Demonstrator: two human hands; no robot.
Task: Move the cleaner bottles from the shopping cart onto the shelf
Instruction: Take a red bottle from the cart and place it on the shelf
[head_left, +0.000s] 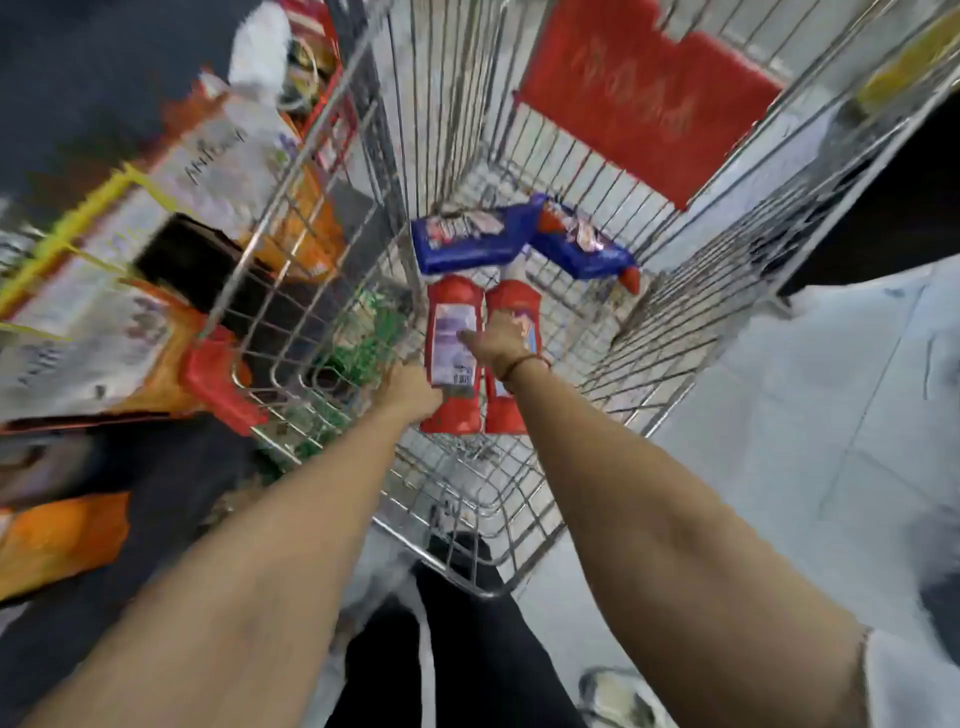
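**Both hands down on the two red bottles**

The left hand (410, 389) wraps the near end of the left red plastic cleaner bottle (451, 353); the right hand (498, 340) lies fingers-down over the right red plastic cleaner bottle (511, 410), its grasp unclear. Both bottles lie flat in the wire shopping cart (467, 499), long axes running away from the person. Two blue bottles (467, 239) lie beyond.

We see bare forearms, thin cord bracelet (519, 364) on right wrist, pale short sleeve (914, 680) at right arm, black trousers (457, 649), light sneaker (618, 696) below.
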